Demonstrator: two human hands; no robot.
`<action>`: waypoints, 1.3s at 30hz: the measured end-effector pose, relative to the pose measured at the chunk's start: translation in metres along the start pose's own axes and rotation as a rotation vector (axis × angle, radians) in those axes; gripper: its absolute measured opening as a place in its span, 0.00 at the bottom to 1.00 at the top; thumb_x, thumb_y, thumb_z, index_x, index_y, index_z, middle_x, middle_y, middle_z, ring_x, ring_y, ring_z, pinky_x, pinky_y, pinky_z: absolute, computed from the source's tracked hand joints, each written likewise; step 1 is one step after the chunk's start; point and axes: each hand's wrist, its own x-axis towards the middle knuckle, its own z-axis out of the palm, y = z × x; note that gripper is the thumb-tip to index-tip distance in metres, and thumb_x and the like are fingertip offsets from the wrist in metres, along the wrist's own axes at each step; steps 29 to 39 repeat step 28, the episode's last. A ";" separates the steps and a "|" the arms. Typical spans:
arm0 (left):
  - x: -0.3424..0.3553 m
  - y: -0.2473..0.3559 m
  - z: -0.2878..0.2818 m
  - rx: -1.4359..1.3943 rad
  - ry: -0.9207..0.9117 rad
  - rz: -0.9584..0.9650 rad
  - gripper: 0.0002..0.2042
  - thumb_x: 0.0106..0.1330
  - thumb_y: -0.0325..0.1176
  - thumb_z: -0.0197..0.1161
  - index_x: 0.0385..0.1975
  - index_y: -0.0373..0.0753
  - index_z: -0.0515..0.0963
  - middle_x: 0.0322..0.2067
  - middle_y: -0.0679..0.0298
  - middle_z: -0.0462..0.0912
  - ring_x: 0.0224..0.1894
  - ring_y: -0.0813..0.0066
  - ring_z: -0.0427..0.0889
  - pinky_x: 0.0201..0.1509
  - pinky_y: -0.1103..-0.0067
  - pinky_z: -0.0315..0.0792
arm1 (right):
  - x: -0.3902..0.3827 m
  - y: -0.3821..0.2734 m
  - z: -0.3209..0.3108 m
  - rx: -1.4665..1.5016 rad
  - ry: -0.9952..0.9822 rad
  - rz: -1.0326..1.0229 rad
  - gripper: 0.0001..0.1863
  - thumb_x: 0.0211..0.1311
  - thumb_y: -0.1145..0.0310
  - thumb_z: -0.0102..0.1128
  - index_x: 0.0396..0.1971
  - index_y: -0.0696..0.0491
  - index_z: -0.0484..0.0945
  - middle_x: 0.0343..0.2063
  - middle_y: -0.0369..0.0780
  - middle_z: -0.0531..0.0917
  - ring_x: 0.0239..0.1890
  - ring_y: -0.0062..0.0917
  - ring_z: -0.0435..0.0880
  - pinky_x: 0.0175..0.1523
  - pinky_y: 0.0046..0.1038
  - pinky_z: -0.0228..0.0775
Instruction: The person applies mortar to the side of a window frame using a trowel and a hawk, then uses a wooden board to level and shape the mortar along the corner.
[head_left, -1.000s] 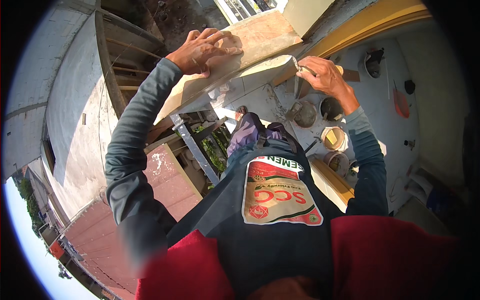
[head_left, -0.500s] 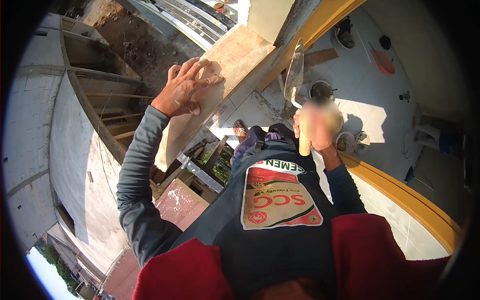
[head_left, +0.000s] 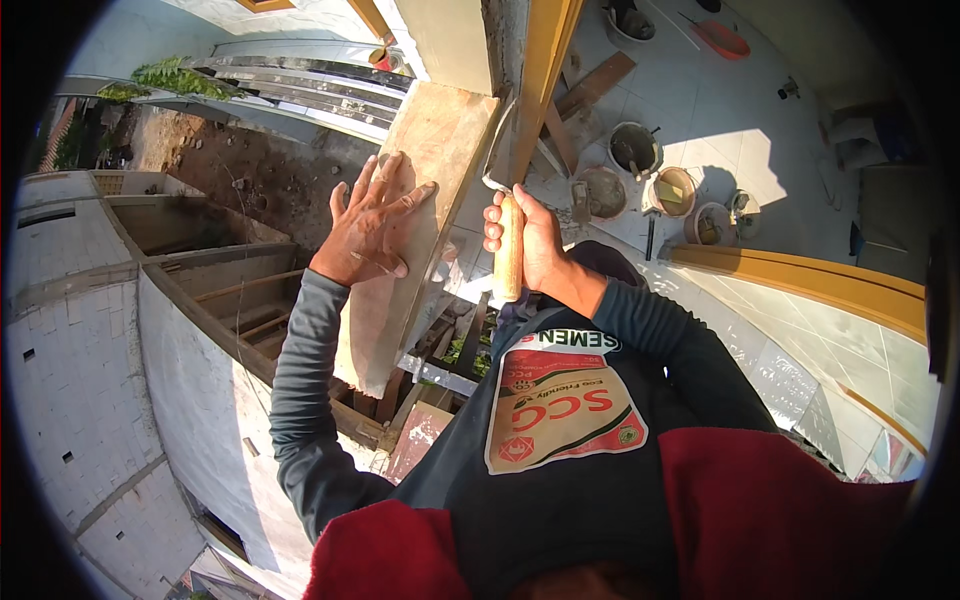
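My left hand (head_left: 372, 222) lies with spread fingers on a long, flat, tan ledge (head_left: 440, 130), dusty and rough along its edge. In my right hand (head_left: 540, 240) is a trowel (head_left: 510, 245), gripped by its wooden handle. Its metal neck bends up from my fist, and the narrow blade is seen almost edge-on beside the right edge of the ledge, by the wall post (head_left: 445, 45). Whether the blade touches the ledge cannot be made out.
On the tiled floor to the right stand several buckets (head_left: 635, 148), a wooden plank (head_left: 597, 84) and an orange basin (head_left: 722, 40). A yellow frame (head_left: 545, 75) rises beside the post. Left of the ledge, the ground drops to a dirt yard (head_left: 250, 160) and unfinished walls (head_left: 190, 350).
My right hand has brought the trowel leftward to the ledge, and its blade has turned edge-on. My left hand has flattened on the ledge. The whole view has shifted.
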 end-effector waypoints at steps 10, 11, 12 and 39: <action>-0.001 -0.003 0.007 -0.033 0.042 0.025 0.65 0.12 0.33 0.83 0.69 0.71 0.66 0.77 0.56 0.48 0.78 0.49 0.45 0.70 0.38 0.46 | -0.041 0.011 0.028 -0.061 -0.110 0.062 0.19 0.73 0.48 0.50 0.37 0.50 0.70 0.25 0.35 0.74 0.22 0.22 0.74 0.26 0.28 0.69; -0.003 -0.003 0.007 -0.032 0.048 0.030 0.65 0.12 0.34 0.83 0.69 0.71 0.67 0.77 0.56 0.48 0.78 0.49 0.46 0.70 0.38 0.47 | -0.047 0.005 0.021 -0.068 -0.132 0.062 0.19 0.73 0.47 0.50 0.36 0.50 0.70 0.25 0.35 0.73 0.22 0.21 0.73 0.26 0.27 0.68; -0.003 -0.003 0.008 -0.035 0.046 0.029 0.65 0.12 0.34 0.83 0.69 0.71 0.67 0.77 0.56 0.48 0.78 0.49 0.46 0.70 0.38 0.47 | -0.052 0.000 0.014 -0.076 -0.154 0.062 0.20 0.72 0.46 0.50 0.36 0.49 0.71 0.25 0.34 0.73 0.22 0.21 0.73 0.26 0.27 0.68; 0.001 0.005 0.000 0.047 -0.038 -0.031 0.66 0.12 0.35 0.84 0.69 0.72 0.65 0.77 0.58 0.46 0.78 0.51 0.46 0.72 0.42 0.46 | -0.031 -0.009 -0.005 -0.007 -0.224 0.102 0.21 0.74 0.44 0.47 0.37 0.47 0.72 0.24 0.32 0.73 0.20 0.19 0.72 0.24 0.23 0.68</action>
